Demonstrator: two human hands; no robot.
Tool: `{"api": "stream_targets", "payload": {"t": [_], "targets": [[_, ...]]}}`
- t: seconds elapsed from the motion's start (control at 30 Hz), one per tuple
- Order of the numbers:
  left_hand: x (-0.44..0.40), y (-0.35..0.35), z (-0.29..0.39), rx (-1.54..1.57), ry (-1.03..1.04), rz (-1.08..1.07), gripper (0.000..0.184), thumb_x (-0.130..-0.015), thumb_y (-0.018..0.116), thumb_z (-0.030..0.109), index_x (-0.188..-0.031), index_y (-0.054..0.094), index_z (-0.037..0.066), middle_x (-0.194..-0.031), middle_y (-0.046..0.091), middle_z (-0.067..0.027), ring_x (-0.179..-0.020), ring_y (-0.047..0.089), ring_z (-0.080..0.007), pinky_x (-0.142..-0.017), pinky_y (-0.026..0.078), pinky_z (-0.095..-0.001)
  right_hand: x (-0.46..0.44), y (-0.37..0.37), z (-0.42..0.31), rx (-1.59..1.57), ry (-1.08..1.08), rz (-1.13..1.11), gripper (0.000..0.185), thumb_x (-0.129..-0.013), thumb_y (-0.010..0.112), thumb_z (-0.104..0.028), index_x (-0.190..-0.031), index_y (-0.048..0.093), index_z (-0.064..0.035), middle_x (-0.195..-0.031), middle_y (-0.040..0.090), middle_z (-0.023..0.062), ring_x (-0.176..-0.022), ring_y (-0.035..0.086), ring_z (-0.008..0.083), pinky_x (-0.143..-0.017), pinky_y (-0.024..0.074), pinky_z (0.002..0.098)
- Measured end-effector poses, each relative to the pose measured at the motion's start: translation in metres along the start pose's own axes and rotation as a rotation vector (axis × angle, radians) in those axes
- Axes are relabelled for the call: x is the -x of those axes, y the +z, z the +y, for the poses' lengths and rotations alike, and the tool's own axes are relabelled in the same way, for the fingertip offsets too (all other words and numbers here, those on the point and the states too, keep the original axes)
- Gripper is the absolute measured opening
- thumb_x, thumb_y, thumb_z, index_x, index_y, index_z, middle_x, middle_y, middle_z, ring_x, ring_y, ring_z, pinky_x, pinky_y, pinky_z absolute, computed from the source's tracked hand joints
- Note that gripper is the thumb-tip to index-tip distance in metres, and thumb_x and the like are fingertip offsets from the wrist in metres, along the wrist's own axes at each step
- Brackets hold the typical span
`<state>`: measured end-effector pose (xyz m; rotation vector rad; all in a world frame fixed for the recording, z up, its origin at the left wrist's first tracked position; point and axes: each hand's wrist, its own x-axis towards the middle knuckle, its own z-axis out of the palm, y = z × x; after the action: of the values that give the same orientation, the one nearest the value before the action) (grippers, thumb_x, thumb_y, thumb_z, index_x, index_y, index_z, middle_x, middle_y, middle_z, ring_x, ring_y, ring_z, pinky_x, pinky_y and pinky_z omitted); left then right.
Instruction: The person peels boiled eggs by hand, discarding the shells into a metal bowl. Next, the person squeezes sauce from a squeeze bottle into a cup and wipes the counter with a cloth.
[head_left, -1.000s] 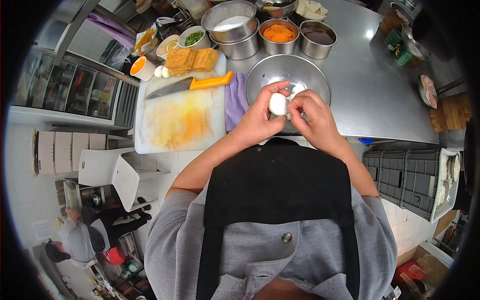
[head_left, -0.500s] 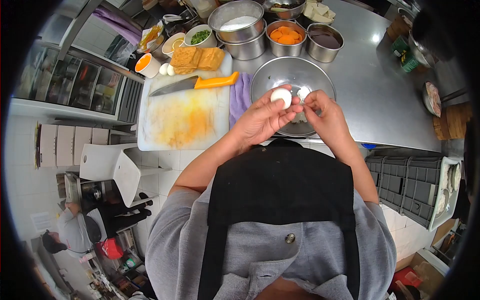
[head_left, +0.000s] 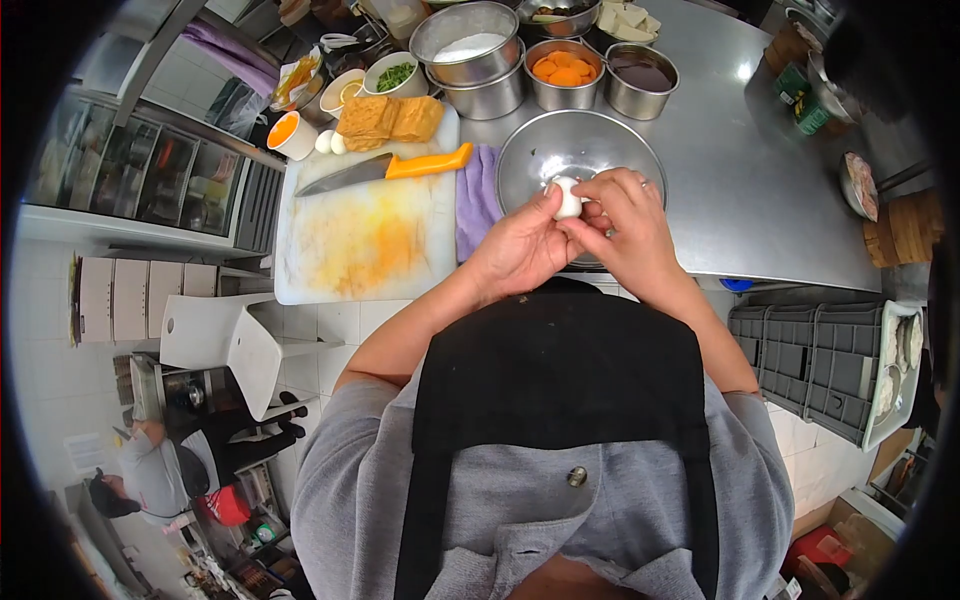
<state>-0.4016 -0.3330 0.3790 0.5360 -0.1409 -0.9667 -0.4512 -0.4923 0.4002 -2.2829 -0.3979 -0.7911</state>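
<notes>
Over the near side of a wide steel bowl (head_left: 515,165), my left hand (head_left: 525,243) holds a white egg (head_left: 568,198) between thumb and fingers. My right hand (head_left: 630,218) is closed against the egg from the other side, its thumb and fingertips on the egg's surface. Whether a bit of shell is pinched there is hidden. Left of the bowl are a folded purple cloth (head_left: 477,205) and a white cutting board (head_left: 300,265). On the board lie a yellow-handled knife (head_left: 430,162), golden fried tofu blocks (head_left: 390,120) and two white eggs (head_left: 330,142).
Behind the bowl stand a pot of orange slices (head_left: 565,70), a pot of dark liquid (head_left: 642,72) and stacked steel pots (head_left: 468,45). Bowls of chopped greens (head_left: 395,76) are farther left. Grey crates (head_left: 805,365) stand at right below the counter. Another person (head_left: 165,460) is at lower left.
My right hand has moved left onto the egg; before, it was apart from it, pinching a white piece over the bowl. The egg has turned in my left hand.
</notes>
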Motion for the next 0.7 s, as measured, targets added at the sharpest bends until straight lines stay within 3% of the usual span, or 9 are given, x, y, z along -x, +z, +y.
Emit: {"api": "stream_targets", "payload": {"t": [0.07, 0.2, 0.27, 0.4, 0.5, 0.57, 0.6, 0.67, 0.7], "targets": [[0.001, -0.002, -0.002, -0.052, 0.008, -0.030, 0.038, -0.101, 0.044, 0.036, -0.121, 0.048, 0.004, -0.113, 0.055, -0.0101, -0.106, 0.057, -0.0200, -0.098, 0.047, -0.0349, 0.002, -0.001, 0.006, -0.081, 0.040, -0.106, 0.021, -0.074, 0.075, -0.014, -0.092, 0.064, -0.0074, -0.086, 0.063, 0.0052, -0.082, 0.060, 0.0234, -0.080, 0.0405, 0.0371], [0.005, -0.013, 0.000, -0.095, -0.049, -0.039, 0.036, -0.100, 0.046, 0.037, -0.119, 0.049, 0.007, -0.104, 0.059, -0.0064, -0.098, 0.059, -0.0166, -0.089, 0.050, -0.0316, 0.007, 0.003, 0.018, -0.323, 0.062, -0.058, 0.018, -0.076, 0.074, -0.010, -0.090, 0.063, -0.0055, -0.080, 0.062, 0.0062, -0.074, 0.059, 0.0221, -0.073, 0.0437, 0.0345], [0.006, -0.016, 0.000, -0.089, -0.064, -0.080, 0.036, -0.100, 0.046, 0.038, -0.119, 0.050, 0.008, -0.101, 0.060, -0.0055, -0.096, 0.060, -0.0160, -0.087, 0.051, -0.0307, 0.008, 0.004, 0.016, -0.402, 0.242, 0.008, 0.012, -0.078, 0.071, -0.006, -0.086, 0.062, -0.0038, -0.077, 0.062, 0.0069, -0.071, 0.059, 0.0219, -0.065, 0.0456, 0.0323], [0.009, -0.004, 0.005, 0.022, -0.107, -0.055, 0.051, -0.098, 0.037, 0.053, -0.113, 0.054, 0.007, -0.089, 0.055, -0.0023, -0.077, 0.054, -0.0130, -0.069, 0.046, -0.0253, 0.007, -0.003, 0.021, -0.377, 0.326, 0.079, 0.009, -0.078, 0.069, -0.002, -0.084, 0.062, -0.0029, -0.079, 0.063, 0.0079, -0.072, 0.060, 0.0233, -0.064, 0.0471, 0.0329], [0.009, -0.008, 0.008, 0.124, -0.164, -0.064, 0.063, -0.095, 0.034, 0.063, -0.110, 0.055, 0.005, -0.082, 0.048, -0.0008, -0.068, 0.044, -0.0115, -0.059, 0.039, -0.0232, 0.009, -0.008, 0.031, -0.163, 0.400, -0.106, 0.008, -0.078, 0.066, -0.002, -0.085, 0.062, -0.0028, -0.081, 0.064, 0.0108, -0.073, 0.062, 0.0250, -0.064, 0.0478, 0.0347], [0.009, -0.013, 0.008, 0.184, -0.189, -0.066, 0.067, -0.093, 0.034, 0.066, -0.109, 0.055, 0.005, -0.079, 0.044, -0.0003, -0.064, 0.038, -0.0108, -0.056, 0.035, -0.0228, 0.018, -0.004, 0.043, 0.259, -0.062, -0.119, 0.007, -0.079, 0.065, -0.003, -0.085, 0.062, -0.0023, -0.084, 0.064, 0.0133, -0.075, 0.063, 0.0272, -0.065, 0.0489, 0.0361], [0.008, -0.015, 0.008, 0.216, -0.207, -0.103, 0.066, -0.093, 0.035, 0.065, -0.108, 0.056, 0.005, -0.077, 0.043, -0.0003, -0.064, 0.038, -0.0110, -0.055, 0.035, -0.0230, 0.017, -0.004, 0.041, 0.255, -0.065, -0.117, 0.007, -0.079, 0.065, -0.003, -0.085, 0.062, -0.0023, -0.084, 0.064, 0.0133, -0.075, 0.063, 0.0272, -0.065, 0.0489, 0.0361], [0.007, -0.016, 0.009, 0.249, -0.219, -0.139, 0.064, -0.093, 0.037, 0.064, -0.106, 0.056, 0.005, -0.076, 0.043, -0.0003, -0.064, 0.038, -0.0112, -0.054, 0.034, -0.0232, 0.016, -0.005, 0.032, -0.087, 0.367, -0.261, 0.009, -0.079, 0.065, -0.005, -0.087, 0.062, -0.0016, -0.089, 0.065, 0.0145, -0.077, 0.064, 0.0285, -0.068, 0.0502, 0.0364], [0.007, -0.016, 0.009, 0.246, -0.210, -0.094, 0.061, -0.094, 0.039, 0.061, -0.108, 0.057, 0.005, -0.076, 0.043, -0.0007, -0.064, 0.039, -0.0117, -0.054, 0.035, -0.0234, 0.012, -0.009, 0.026, -0.091, 0.364, -0.264, 0.009, -0.079, 0.065, -0.005, -0.087, 0.062, -0.0016, -0.089, 0.065, 0.0145, -0.077, 0.064, 0.0285, -0.068, 0.0502, 0.0364]]}}
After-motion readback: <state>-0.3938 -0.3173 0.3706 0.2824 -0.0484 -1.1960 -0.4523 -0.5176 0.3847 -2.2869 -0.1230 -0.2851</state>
